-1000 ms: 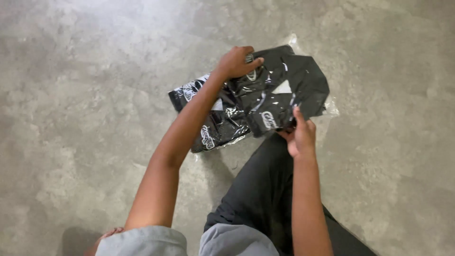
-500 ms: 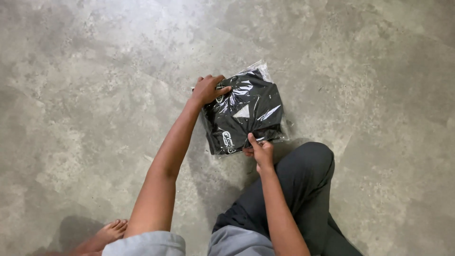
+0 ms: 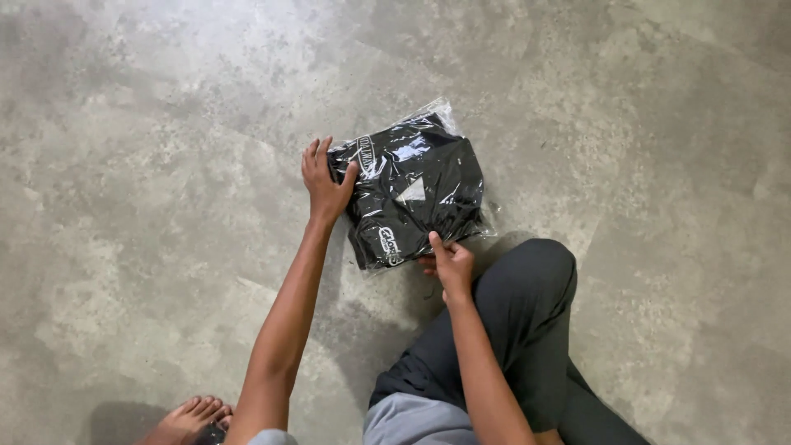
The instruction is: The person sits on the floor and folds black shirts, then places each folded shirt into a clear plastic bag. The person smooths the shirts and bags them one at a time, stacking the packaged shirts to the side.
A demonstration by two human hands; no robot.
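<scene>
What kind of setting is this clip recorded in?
Probably a bare workroom or packing area, though little shows. The person sits on a mottled grey concrete floor, barefoot, with no table in view. Both the left hand and right hand grip a folded black garment in a clear plastic bag.

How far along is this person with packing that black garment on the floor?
Looks nearly done: the black garment lies folded inside a clear plastic bag on the concrete floor. In hand: the left hand presses the bag's left edge, and the right hand pinches its near edge. Left, probably: closing that near edge; I cannot tell whether it is sealed.
</scene>
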